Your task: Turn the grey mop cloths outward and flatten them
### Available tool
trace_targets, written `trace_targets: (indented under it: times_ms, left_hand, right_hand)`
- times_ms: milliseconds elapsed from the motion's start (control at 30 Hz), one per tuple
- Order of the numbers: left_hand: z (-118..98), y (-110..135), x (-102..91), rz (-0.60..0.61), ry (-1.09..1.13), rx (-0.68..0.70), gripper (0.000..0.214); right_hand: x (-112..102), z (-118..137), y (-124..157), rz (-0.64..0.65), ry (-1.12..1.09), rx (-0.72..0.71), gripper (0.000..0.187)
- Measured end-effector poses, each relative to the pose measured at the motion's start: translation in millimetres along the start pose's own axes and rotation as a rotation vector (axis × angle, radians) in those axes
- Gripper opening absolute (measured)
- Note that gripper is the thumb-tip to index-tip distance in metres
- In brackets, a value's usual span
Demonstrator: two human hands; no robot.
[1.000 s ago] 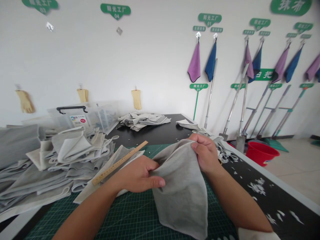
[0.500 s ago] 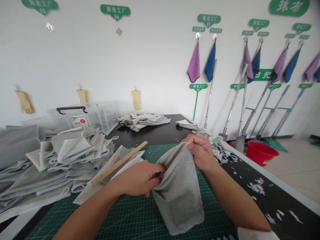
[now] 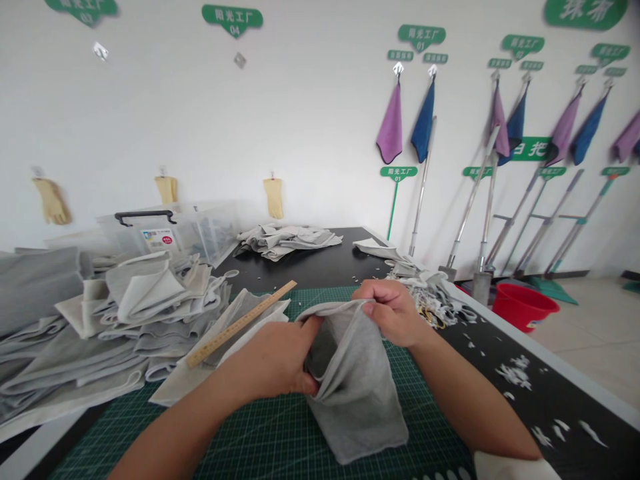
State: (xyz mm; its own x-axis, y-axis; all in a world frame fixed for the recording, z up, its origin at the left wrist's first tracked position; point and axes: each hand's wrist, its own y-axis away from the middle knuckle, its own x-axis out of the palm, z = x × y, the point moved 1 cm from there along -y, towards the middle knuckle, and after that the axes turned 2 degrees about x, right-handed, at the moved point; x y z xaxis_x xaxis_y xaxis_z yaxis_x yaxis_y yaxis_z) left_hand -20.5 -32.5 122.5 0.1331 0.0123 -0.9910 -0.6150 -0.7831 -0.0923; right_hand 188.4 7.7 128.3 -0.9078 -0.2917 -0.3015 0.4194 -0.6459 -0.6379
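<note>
A red bucket (image 3: pixel 524 308) stands on the floor (image 3: pixel 595 337).

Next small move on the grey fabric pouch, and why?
I'd probably ease the left hand deeper into the grey fabric pouch: its mouth gapes beside that hand's thumb, and the right hand pinches the top edge, which should steady it.

At the lower centre of the frame, a grey cloth (image 3: pixel 357 393) is pinched at its upper edge by the right hand (image 3: pixel 393 312), while its dark opening is touched by the left hand (image 3: pixel 280 360), thumb and finger set apart. A green cutting mat (image 3: pixel 270 440) is seen beneath. Left of centre, a wooden ruler (image 3: pixel 243 323) is laid across folded fabric (image 3: pixel 173 381); a red bucket (image 3: pixel 523 307) is placed at the right, and yellow gloves (image 3: pixel 273 199) are hung at 3 places, middle left.
</note>
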Motion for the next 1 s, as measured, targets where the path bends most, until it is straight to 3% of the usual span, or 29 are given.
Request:
trace_targets:
  times_ms: [67, 200, 233, 333, 633, 900, 1000]
  left_hand:
    - [1.0, 0.6, 0.6, -0.017, -0.027, 0.054, 0.066]
    - [5.7, -1.7, 5.4, -0.004, -0.067, 0.132, 0.015]
    - [7.2, -2.8, 6.4, -0.007, -0.069, 0.142, 0.010]
    - [11.9, -5.8, 7.8, -0.047, -0.056, 0.145, 0.017]
    - [15.2, -4.8, -1.0, -0.131, 0.014, 0.089, 0.001]
    - [17.2, 2.2, -8.6, -0.503, 0.238, 0.148, 0.008]
    - [19.2, 3.5, -11.2, -0.557, 0.378, 0.249, 0.010]
  right_hand:
    - [1.0, -0.6, 0.1, 0.017, 0.006, 0.004, 0.028]
    - [-1.1, -2.5, 0.3, 0.002, -0.021, 0.003, 0.027]
    - [-2.3, -2.9, 0.4, -0.009, -0.032, 0.008, 0.026]
    - [-5.6, -3.8, 0.5, -0.040, -0.047, 0.029, 0.024]
    - [-6.6, -3.8, 0.6, -0.041, -0.069, 0.049, 0.029]
    - [-7.9, -1.8, 3.1, 0.048, -0.064, -0.024, 0.039]
    - [-8.1, -2.0, 3.3, 0.041, -0.071, -0.022, 0.040]
